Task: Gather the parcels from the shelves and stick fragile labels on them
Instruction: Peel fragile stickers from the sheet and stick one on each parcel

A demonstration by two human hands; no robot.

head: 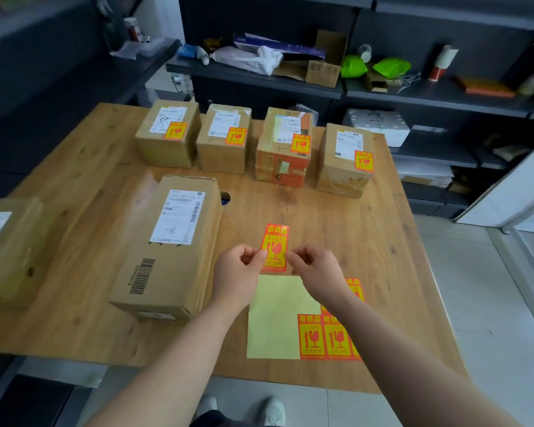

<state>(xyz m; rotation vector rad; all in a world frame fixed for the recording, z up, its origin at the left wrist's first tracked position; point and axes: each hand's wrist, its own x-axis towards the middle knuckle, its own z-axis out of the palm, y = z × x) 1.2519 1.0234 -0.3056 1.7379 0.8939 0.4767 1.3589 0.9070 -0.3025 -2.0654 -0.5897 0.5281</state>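
The left grip point(238, 266) and the right grip point(315, 266) each pinch 1 side edge of 1 red-and-yellow fragile label point(276, 245) between thumb and forefinger. They hold it upright by its lower half, printed face toward the camera.

The label hangs just past the far edge of the pale yellow backing sheet point(275, 318), which lies flat on the wooden counter point(352, 229). The left and upper parts of the sheet are bare. Its lower right corner carries 2 full labels point(312, 337) and a sliver of a 3rd. More labels sit above those, but the right forearm covers them, so I cannot tell how many.

The sheet's near edge runs close to the counter's near edge, with grey floor point(475, 303) below. Right of the sheet there is a strip of bare wood before the counter's right edge.

Just left of the sheet lies 1 long parcel point(167, 245), its top showing a white shipping slip and a barcode. Farther left, 1 more parcel point(7, 248) is cut off by the frame.

Well beyond the sheet, across open wood with a round hole point(225, 198), stands a row of 4 parcels point(224, 140). Each has 1 stuck label point(174, 131) on top. That makes 6 parcels on the counter.

Behind the row, dark shelves point(413, 97) hold assorted clutter.
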